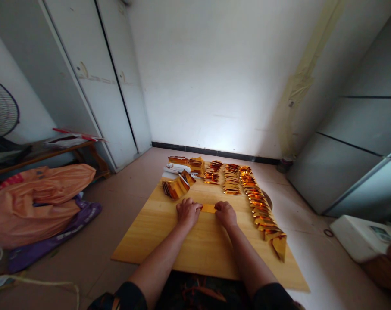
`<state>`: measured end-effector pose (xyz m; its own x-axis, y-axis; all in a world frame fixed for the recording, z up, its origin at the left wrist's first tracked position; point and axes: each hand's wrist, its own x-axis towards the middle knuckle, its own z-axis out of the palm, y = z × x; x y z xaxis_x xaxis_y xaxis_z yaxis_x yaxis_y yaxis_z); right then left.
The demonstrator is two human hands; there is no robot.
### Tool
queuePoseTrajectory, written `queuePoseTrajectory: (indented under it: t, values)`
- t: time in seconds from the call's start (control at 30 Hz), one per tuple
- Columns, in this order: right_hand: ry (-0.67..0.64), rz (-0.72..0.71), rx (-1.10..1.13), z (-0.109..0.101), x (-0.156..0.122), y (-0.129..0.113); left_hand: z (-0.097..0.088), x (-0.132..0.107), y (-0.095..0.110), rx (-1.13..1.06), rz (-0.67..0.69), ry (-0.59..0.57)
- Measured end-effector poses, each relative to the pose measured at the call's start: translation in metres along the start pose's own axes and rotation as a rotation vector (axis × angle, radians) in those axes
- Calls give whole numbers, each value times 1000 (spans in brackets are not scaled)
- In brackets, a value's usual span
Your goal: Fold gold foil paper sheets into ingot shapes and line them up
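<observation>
My left hand (pixel 188 212) and my right hand (pixel 225 213) rest on a wooden board (pixel 169 241) on the floor. Both have fingers curled and pinch the ends of one small gold foil paper (pixel 208 208) lying flat between them. A loose stack of gold foil sheets (pixel 176 187) stands just beyond my left hand. Rows of folded gold foil pieces (pixel 230 178) lie at the far part of the board, and a long line of them (pixel 263 211) runs down the right side toward me.
An orange plastic bag (pixel 36 202) and purple cloth (pixel 53 241) lie on the floor to the left, with a low wooden table (pixel 53 153) and a fan (pixel 1 110) behind. Grey cabinets (pixel 353 159) stand right, a white box (pixel 360 237) near them.
</observation>
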<state>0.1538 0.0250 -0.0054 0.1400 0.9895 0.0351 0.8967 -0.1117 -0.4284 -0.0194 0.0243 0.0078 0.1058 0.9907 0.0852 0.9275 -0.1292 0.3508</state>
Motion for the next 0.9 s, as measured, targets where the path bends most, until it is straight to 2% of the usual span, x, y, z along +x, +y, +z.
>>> queuePoseTrajectory:
  t: [0.33,0.5,0.63,0.9]
  values:
    - [41,-22,-13,1,2,4,1,0,-5,-10,31,-27]
    - [24,-34,-37,0,0,1,0,-3,-2,-1,50,-3]
    - [36,-40,29,0,-4,1,1,-3,-1,0,64,9]
    - [164,-139,176,5,-15,3,9,-2,-6,-45,140,90]
